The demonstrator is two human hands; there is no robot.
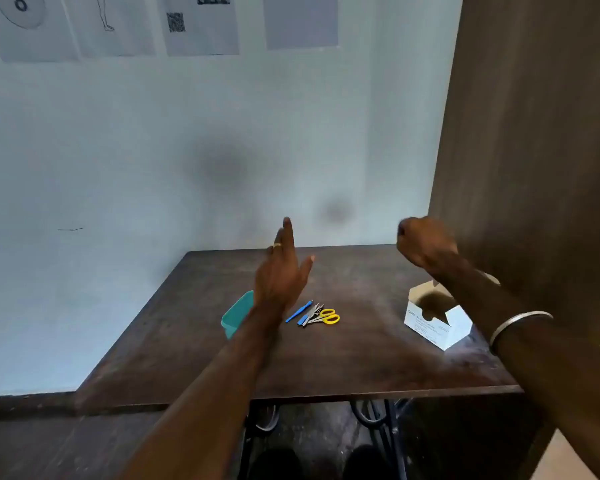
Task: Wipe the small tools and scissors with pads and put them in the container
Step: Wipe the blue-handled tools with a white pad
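Note:
Yellow-handled scissors (328, 317) lie in a small pile with blue-handled tools (299, 311) and metal tools (313, 314) in the middle of the dark wooden table (343, 362). A teal container (237, 313) stands left of the pile, partly hidden by my left forearm. A white open box of pads (436, 317) sits at the table's right side. My left hand (281, 271) is raised above the table with fingers spread and holds nothing. Raised at the right above the box, my right hand (425, 245) is curled into a fist with nothing visible in it.
A pale wall with several paper sheets (201, 26) backs the table. A tall brown wooden panel (534, 150) stands close at the right. Metal legs (378, 420) show under the table's front edge.

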